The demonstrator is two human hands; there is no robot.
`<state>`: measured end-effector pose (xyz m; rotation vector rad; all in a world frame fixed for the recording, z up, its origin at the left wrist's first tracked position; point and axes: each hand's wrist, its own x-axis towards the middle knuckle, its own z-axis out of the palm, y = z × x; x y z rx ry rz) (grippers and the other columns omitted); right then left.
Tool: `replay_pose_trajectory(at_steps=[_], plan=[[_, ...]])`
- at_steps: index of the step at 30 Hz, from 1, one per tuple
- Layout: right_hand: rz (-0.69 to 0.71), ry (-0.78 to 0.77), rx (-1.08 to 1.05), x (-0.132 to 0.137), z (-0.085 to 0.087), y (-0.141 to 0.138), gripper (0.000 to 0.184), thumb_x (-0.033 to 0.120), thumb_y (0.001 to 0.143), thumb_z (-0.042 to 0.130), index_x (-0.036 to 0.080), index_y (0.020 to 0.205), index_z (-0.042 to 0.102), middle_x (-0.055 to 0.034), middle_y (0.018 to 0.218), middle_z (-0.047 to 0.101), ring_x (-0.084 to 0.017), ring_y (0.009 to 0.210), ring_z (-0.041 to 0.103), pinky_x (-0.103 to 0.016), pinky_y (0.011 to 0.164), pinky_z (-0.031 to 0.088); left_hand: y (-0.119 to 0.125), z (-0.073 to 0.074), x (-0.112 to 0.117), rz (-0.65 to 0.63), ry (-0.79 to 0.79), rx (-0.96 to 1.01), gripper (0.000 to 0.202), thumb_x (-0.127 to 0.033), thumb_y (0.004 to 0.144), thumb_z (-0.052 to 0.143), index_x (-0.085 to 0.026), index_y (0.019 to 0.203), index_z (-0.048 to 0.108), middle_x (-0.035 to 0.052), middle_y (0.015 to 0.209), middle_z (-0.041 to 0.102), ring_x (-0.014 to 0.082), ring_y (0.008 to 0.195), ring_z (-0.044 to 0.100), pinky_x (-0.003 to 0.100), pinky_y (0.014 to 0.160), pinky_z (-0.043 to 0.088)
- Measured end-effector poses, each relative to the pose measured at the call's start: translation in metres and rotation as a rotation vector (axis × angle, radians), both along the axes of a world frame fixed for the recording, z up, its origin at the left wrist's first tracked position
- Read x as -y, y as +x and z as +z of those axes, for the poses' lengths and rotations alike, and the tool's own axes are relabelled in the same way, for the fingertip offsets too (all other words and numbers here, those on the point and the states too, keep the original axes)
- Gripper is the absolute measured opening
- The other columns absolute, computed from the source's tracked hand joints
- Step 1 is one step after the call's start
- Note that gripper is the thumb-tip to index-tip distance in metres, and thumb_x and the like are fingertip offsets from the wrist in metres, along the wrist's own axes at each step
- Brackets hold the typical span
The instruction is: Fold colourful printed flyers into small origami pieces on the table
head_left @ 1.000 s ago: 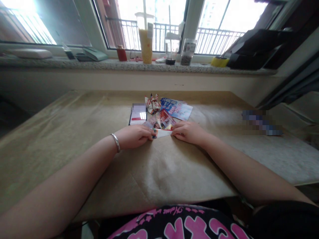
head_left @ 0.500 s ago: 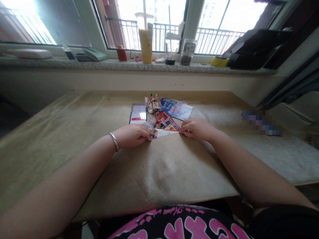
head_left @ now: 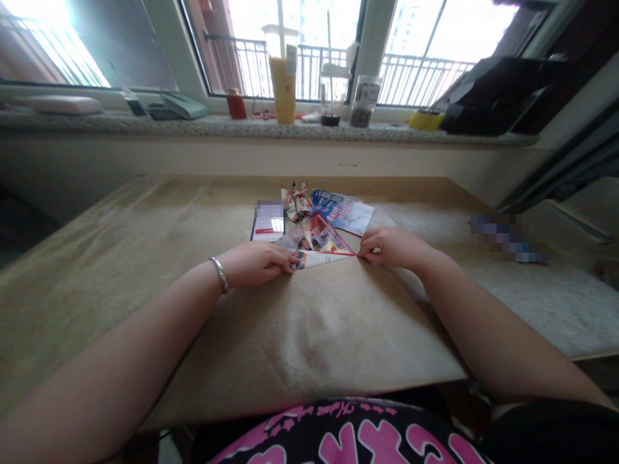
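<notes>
Two bare hands are busy at one printed flyer (head_left: 320,242), which lies on the covered table (head_left: 309,341) on the person's side of the blue leaflets (head_left: 338,209). Along its near edge a tapering white flap (head_left: 322,259) is turned over, so I'd judge that fold at least laid; the colourful remainder, nearer the leaflets, looks flat and unfolded to me. The left hand (head_left: 258,261) pinches the flap's left end between thumb and fingers, while the right hand (head_left: 394,246) has its fingertips nipped together on the narrow tip, in front of the leaflets' right end. Left of those leaflets sits a peaked paper piece (head_left: 297,205), seemingly already folded; the leaflets themselves show no crease I can make out.
</notes>
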<state>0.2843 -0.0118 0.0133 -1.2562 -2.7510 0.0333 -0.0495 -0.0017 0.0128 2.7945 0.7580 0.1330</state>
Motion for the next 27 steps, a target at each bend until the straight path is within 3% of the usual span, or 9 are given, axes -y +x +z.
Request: replay_pose_trajectory(at_steps=[4, 8, 11, 14, 18, 22, 27], plan=[[-0.048, 0.038, 0.032, 0.005, 0.002, -0.005, 0.019, 0.019, 0.076, 0.055, 0.025, 0.078, 0.073, -0.0010, 0.090, 0.072, -0.016, 0.077, 0.064, -0.025, 0.061, 0.040, 0.002, 0.000, 0.003, 0.062, 0.031, -0.003, 0.026, -0.010, 0.076, 0.046, -0.022, 0.084, 0.068, -0.0004, 0.109, 0.069, 0.0146, 0.097, 0.064, 0.027, 0.087, 0.050], [-0.130, 0.080, 0.063, 0.006, 0.000, -0.010, 0.018, 0.022, 0.077, 0.052, 0.023, 0.079, 0.071, -0.0023, 0.087, 0.071, -0.017, 0.075, 0.063, -0.026, 0.057, 0.037, 0.009, -0.004, 0.008, 0.055, 0.140, 0.033, 0.026, -0.012, 0.080, 0.044, -0.018, 0.096, 0.064, 0.0050, 0.098, 0.067, 0.0160, 0.090, 0.062, 0.028, 0.081, 0.050], [-0.232, 0.130, 0.009, 0.005, -0.005, -0.013, 0.019, 0.025, 0.079, 0.051, 0.023, 0.084, 0.069, -0.0028, 0.086, 0.071, -0.018, 0.072, 0.062, -0.026, 0.055, 0.035, 0.014, -0.010, 0.012, -0.026, 0.269, 0.070, 0.030, -0.021, 0.088, 0.043, -0.017, 0.112, 0.061, 0.0098, 0.107, 0.064, 0.0185, 0.097, 0.059, 0.033, 0.087, 0.049], [-0.314, 0.147, -0.126, 0.005, -0.009, -0.016, 0.020, 0.024, 0.080, 0.051, 0.024, 0.091, 0.068, -0.0014, 0.086, 0.071, -0.015, 0.066, 0.061, -0.026, 0.055, 0.037, 0.017, -0.014, 0.013, -0.038, 0.354, 0.053, 0.031, -0.021, 0.090, 0.042, -0.018, 0.114, 0.062, 0.0106, 0.113, 0.063, 0.0209, 0.101, 0.057, 0.037, 0.090, 0.048], [-0.251, 0.120, -0.264, 0.007, -0.013, -0.021, 0.025, 0.022, 0.080, 0.052, 0.024, 0.100, 0.067, -0.0026, 0.098, 0.070, -0.013, 0.068, 0.061, -0.026, 0.061, 0.045, 0.018, -0.016, 0.012, 0.015, 0.410, 0.048, 0.030, -0.022, 0.092, 0.042, -0.021, 0.113, 0.063, 0.0089, 0.117, 0.065, 0.0224, 0.103, 0.059, 0.041, 0.089, 0.047], [-0.162, 0.102, -0.371, 0.007, -0.016, -0.026, 0.029, 0.021, 0.081, 0.053, 0.024, 0.107, 0.066, -0.0061, 0.113, 0.065, -0.018, 0.088, 0.063, -0.031, 0.074, 0.051, 0.019, -0.016, 0.011, -0.031, 0.354, 0.074, 0.028, -0.029, 0.093, 0.046, -0.022, 0.112, 0.064, 0.0069, 0.118, 0.065, 0.0214, 0.103, 0.060, 0.039, 0.089, 0.049], [-0.034, 0.158, -0.462, 0.004, -0.021, -0.028, 0.032, 0.020, 0.082, 0.053, 0.021, 0.112, 0.064, -0.0101, 0.124, 0.060, -0.023, 0.114, 0.056, -0.043, 0.099, 0.045, 0.022, -0.016, 0.013, -0.111, 0.252, 0.164, 0.030, -0.019, 0.093, 0.043, -0.022, 0.114, 0.064, 0.0041, 0.117, 0.066, 0.0183, 0.109, 0.058, 0.036, 0.094, 0.049]])
